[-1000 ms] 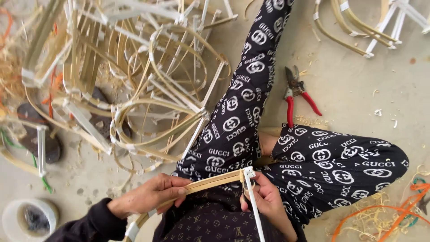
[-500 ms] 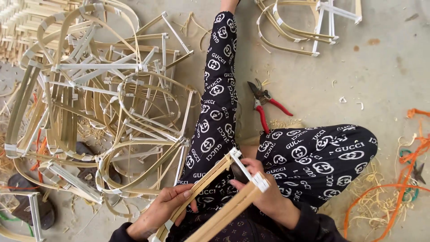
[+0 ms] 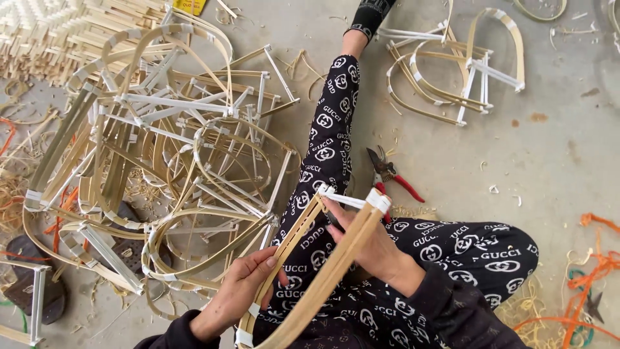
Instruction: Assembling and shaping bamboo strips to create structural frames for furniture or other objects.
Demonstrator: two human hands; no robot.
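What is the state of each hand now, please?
Left hand: closed on one side strip of the bamboo frame.
Right hand: fingers rest on the frame's other strip near its white-taped end.

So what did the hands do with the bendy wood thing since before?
The bamboo frame swung from lying flat across the lap to pointing away, taped end up. The left hand kept its grip lower down; the right hand stayed near the taped end. The red pruners stayed on the floor.

Craft workshop floor: heaped bent bamboo frames (image 3: 161, 161), shavings (image 3: 19, 187), red-handled pruning shears (image 3: 391, 178), bare concrete.
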